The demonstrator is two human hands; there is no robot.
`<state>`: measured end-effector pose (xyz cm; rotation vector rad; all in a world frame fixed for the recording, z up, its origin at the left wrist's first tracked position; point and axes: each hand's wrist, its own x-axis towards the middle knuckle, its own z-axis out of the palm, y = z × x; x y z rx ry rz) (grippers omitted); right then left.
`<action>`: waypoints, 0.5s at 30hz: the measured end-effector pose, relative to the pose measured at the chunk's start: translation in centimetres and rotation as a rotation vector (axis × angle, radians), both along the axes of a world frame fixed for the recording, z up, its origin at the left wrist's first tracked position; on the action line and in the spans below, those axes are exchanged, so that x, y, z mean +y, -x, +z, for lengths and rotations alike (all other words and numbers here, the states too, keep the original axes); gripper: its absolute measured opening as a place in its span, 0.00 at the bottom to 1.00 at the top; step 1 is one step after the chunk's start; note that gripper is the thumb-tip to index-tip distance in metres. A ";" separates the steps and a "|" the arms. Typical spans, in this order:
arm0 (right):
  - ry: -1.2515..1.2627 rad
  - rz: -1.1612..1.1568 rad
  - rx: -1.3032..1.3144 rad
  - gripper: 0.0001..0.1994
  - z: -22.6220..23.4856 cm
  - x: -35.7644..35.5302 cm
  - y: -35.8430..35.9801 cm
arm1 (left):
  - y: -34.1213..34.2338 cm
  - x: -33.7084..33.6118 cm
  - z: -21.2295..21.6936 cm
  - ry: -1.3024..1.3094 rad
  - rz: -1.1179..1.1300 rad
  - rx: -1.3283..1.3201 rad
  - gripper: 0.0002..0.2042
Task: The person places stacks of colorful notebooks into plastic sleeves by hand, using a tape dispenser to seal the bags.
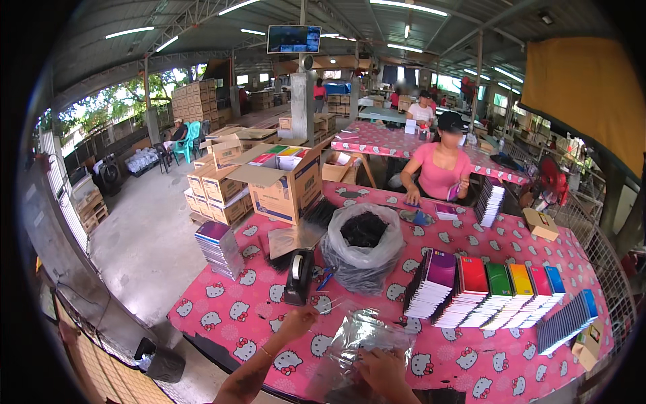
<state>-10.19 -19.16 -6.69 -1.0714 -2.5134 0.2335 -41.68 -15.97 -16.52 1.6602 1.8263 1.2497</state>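
My left hand [299, 322] is closed in a pinch just in front of the black tape dispenser [299, 277]. A thin clear strip [328, 307] runs from its fingertips; whether this is tape or the edge of a bag, I cannot make out. My right hand [381, 367] lies over shiny clear plastic bags [367, 330] at the table's near edge, its fingers bent onto the film. Beyond the bags stands a white plastic sack [363, 250] holding black material. Blue pens [324, 279] lie between the dispenser and the sack.
Spiral notebooks in several colours [496, 286] stand in rows at right. Another notebook stack [219, 249] is at the table's left edge, near an open carton [286, 185]. Across the pink patterned table [222, 310], a person in pink [441, 165] handles notebooks. A red fan [548, 180] stands at right.
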 end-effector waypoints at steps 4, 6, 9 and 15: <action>-0.033 -0.047 -0.007 0.19 -0.1 0.1 0.2 | -5.0 -1.0 4.0 -0.004 -0.226 -0.148 0.08; -0.036 -0.056 -0.003 0.19 0.2 0.1 0.3 | -6.3 -1.6 5.4 -0.007 -0.272 -0.202 0.08; -0.057 -0.047 0.026 0.19 0.0 0.2 0.3 | -7.1 -2.2 6.3 0.031 -0.319 -0.262 0.09; -0.036 -0.065 0.009 0.17 0.0 0.3 0.4 | -7.8 -3.1 7.5 0.043 -0.533 -0.224 0.09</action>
